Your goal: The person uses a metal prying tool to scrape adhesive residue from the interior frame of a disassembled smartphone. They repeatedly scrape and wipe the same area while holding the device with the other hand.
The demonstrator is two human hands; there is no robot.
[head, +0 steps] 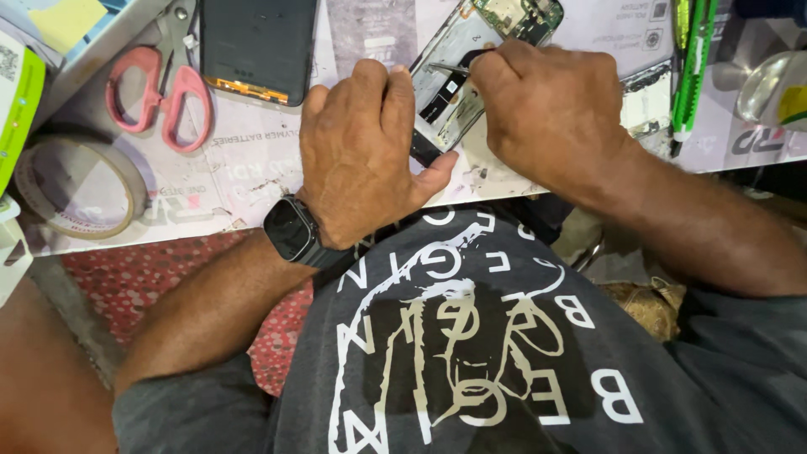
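Left hand (357, 151): palm down, fingers curled, pressing on the lower end of the opened phone (471, 67); dark watch (292, 229) on the wrist.
Right hand (551, 113): closed on thin metal tweezers (450, 67), tips over the phone's inner parts.
Opened phone: lies slanted on the bench (252, 160) between both hands, back off, green circuit board showing at the far end.
Nearby left: dark phone panel (256, 46), pink-handled scissors (160, 88), roll of tape (80, 185).
Nearby right: green-handled tool (693, 67), well apart from the hands.
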